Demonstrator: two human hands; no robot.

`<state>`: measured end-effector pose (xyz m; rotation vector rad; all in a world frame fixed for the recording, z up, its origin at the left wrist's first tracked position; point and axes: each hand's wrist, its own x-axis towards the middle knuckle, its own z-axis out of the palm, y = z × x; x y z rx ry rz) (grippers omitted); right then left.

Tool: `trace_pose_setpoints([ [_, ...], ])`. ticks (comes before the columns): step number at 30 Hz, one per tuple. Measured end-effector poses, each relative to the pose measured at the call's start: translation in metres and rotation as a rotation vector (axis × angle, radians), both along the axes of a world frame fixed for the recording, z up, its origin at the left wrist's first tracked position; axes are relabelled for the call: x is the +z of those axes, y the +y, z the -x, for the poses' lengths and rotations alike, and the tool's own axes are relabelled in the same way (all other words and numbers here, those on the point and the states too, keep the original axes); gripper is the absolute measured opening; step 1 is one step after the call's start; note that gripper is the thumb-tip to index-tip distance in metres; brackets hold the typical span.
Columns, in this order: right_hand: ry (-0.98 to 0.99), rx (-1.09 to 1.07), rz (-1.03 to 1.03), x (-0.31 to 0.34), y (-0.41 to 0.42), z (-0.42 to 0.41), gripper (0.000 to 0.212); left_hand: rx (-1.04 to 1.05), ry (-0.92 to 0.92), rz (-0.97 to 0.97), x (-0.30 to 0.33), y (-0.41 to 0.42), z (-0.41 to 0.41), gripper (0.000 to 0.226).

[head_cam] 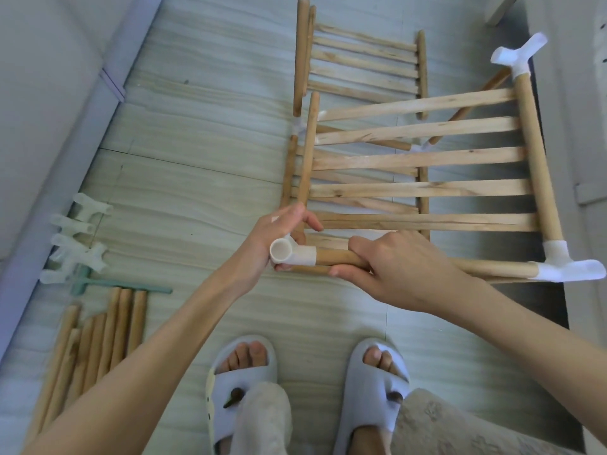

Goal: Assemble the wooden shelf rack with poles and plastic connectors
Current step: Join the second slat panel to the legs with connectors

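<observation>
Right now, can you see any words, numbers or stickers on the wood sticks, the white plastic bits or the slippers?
No readable text anywhere in this view.
White plastic corner connector in the left hand: blank.
Round wooden pole held by the right hand: bare wood.
Pale grey foam slippers: small dark charms, no letters.

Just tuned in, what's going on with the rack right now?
A person is fitting a white plastic connector at a corner of a slatted shelf. The left hand grips the connector; the right hand grips the pole seated in it. Two more connectors are already on the frame. Spare poles and loose connectors lie on the floor to the left.
</observation>
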<state>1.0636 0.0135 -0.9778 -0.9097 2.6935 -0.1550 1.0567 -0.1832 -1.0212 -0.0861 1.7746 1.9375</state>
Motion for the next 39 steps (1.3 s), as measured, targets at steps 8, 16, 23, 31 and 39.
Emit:
trace_pose_setpoints([
  [8,-0.018,-0.01,-0.064,0.006,-0.011,-0.004,0.066,0.134,0.002,-0.002,-0.003,0.002,-0.004,0.021],
  [16,-0.346,-0.175,0.012,0.007,-0.033,0.006,0.067,-0.087,-0.048,0.009,-0.002,-0.002,-0.01,0.062],
  [23,-0.532,-0.211,0.114,0.011,-0.035,0.011,0.065,0.115,-0.11,0.033,-0.018,0.004,-0.01,0.031],
  [31,-0.462,-0.184,0.14,0.006,-0.033,0.011,0.056,0.219,-0.141,-0.099,-0.017,0.008,-0.011,0.028],
  [39,-0.272,-0.123,0.092,0.013,-0.028,0.01,0.048,0.188,-0.182,-0.054,0.004,0.013,-0.007,0.032],
])
